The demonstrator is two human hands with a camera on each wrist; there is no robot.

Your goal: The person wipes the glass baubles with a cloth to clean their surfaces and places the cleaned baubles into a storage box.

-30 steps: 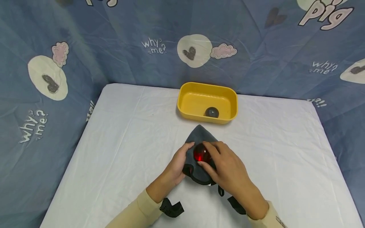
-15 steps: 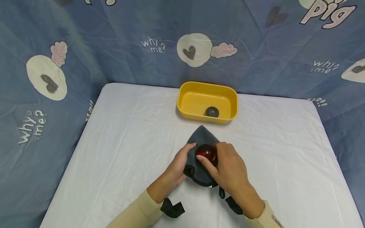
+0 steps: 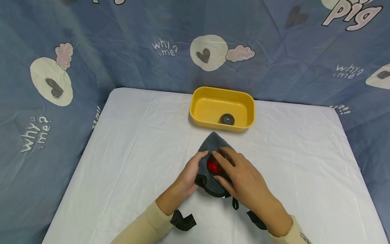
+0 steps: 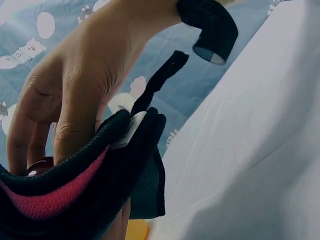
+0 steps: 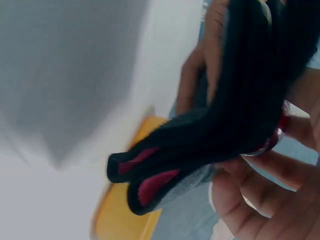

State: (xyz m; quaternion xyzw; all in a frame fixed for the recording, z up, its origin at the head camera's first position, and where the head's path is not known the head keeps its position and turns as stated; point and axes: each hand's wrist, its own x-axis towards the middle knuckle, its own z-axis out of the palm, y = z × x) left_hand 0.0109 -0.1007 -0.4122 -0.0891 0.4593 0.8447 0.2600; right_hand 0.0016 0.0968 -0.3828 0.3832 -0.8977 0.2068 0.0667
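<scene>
A dark grey folded cloth [image 3: 210, 144] with black edging is held up over the table, its corner pointing away from me. Its pinkish-red lining [image 4: 55, 195] shows in the left wrist view. My left hand [image 3: 189, 174] grips the cloth's left side, thumb on top. A shiny, see-through red ball [image 3: 213, 166] lies against the cloth's upper face. My right hand [image 3: 243, 176] holds the ball with curved fingers above and thumb below, partly covering it. In the right wrist view, the ball [image 5: 265, 145] shows between the cloth and my fingers.
A yellow tub [image 3: 198, 117] stands at the table's back edge, with a dark grey ball [image 3: 226, 119] inside. White cloth covers the table [image 3: 146, 142]. A blue patterned curtain [image 3: 137, 34] hangs behind and beside it. Black straps [image 3: 183, 222] hang near both wrists.
The red ball shifts right over the cloth, then back left, moving with my right hand. Its fingers now spread wider around the ball. My left hand keeps its grip on the cloth.
</scene>
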